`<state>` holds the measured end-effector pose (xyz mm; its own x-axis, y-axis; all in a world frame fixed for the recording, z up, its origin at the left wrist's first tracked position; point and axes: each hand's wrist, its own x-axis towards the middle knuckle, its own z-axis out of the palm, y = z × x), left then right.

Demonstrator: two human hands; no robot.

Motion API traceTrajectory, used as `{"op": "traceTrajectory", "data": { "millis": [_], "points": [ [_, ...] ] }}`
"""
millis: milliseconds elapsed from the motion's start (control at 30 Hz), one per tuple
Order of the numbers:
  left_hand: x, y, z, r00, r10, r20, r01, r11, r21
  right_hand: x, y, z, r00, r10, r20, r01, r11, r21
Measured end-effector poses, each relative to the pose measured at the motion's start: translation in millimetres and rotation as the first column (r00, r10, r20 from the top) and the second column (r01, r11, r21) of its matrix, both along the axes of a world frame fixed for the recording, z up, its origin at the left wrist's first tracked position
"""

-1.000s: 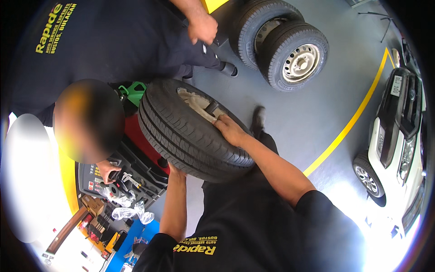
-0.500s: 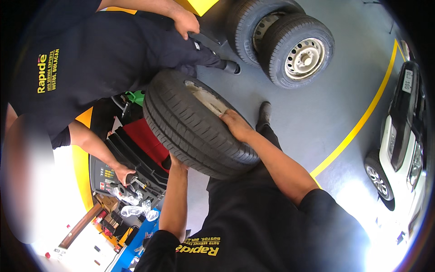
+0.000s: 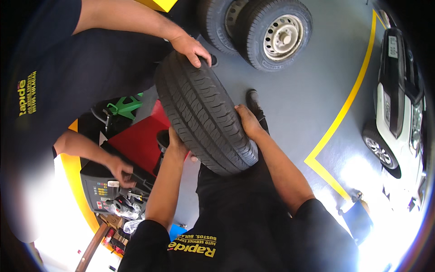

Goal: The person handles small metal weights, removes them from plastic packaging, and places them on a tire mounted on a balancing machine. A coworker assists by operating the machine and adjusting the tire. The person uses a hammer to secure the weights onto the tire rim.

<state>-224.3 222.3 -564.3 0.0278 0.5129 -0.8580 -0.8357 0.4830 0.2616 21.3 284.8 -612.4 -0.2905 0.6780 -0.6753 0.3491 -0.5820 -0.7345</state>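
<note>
A black-tyred wheel [image 3: 199, 109] is held up in front of my body, its grooved tread facing me; its rim is hidden. My left hand [image 3: 177, 144] grips its left side low down, the fingers partly out of sight behind the tyre. On the opposite side my right hand [image 3: 248, 121] presses against the sidewall, fingertips at the edge. A co-worker's hand [image 3: 192, 49] rests on the far upper end of the tyre. That person's other hand [image 3: 121, 171], slightly blurred, is beside a machine with a keypad panel [image 3: 97, 190].
Two more wheels [image 3: 283, 38] lean together on the grey floor beyond. Left of my wheel are a red machine cover [image 3: 140, 138] and a green metal stand [image 3: 124, 107]. A yellow floor line [image 3: 346, 109] runs at right, before a white car [image 3: 398, 104].
The wheel has turned so its tread faces me and the pale rim no longer shows. The co-worker's upper hand has come onto the tyre. My view has shifted somewhat.
</note>
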Motion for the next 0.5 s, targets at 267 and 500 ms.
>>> {"op": "traceTrajectory", "data": {
  "millis": [267,500],
  "points": [
    [67.2,-34.8,-64.0,0.985,-0.163,-0.049,0.16,0.985,-0.062,70.4,-105.6,-89.9,0.878,-0.475,0.053,0.461,0.814,-0.354],
    [117.0,-128.3,-172.4,0.981,-0.195,0.017,0.195,0.964,-0.182,107.2,-229.4,-168.7,0.887,-0.429,0.17,0.457,0.868,-0.196]
  ]
}}
